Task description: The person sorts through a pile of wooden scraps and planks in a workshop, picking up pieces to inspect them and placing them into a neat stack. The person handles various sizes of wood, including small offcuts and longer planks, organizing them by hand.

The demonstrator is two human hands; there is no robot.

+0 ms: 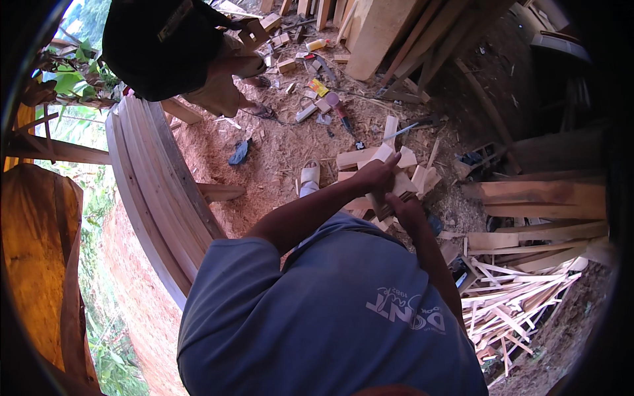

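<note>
In front of my body both hands meet over a heap of pale wood offcuts (356, 158). A small brown wooden piece (382, 206) sits between them, its far part covered by my fingers. My left hand (376, 176) is closed around its upper side, with the forefinger lying toward the pale blocks. Close beside it, my right hand (407, 208) grips the same piece from the right. Pale wooden blocks (405, 157) lie just beyond my fingers, some tilted on one another.
Long planks (155, 178) stand on the left, with another person (214, 86) beyond them. An angle grinder-like tool (340, 112) and cord lie on the sawdust. Boards (389, 39) lean at the back; stacked beams (541, 198) and thin strips (515, 303) fill the right.
</note>
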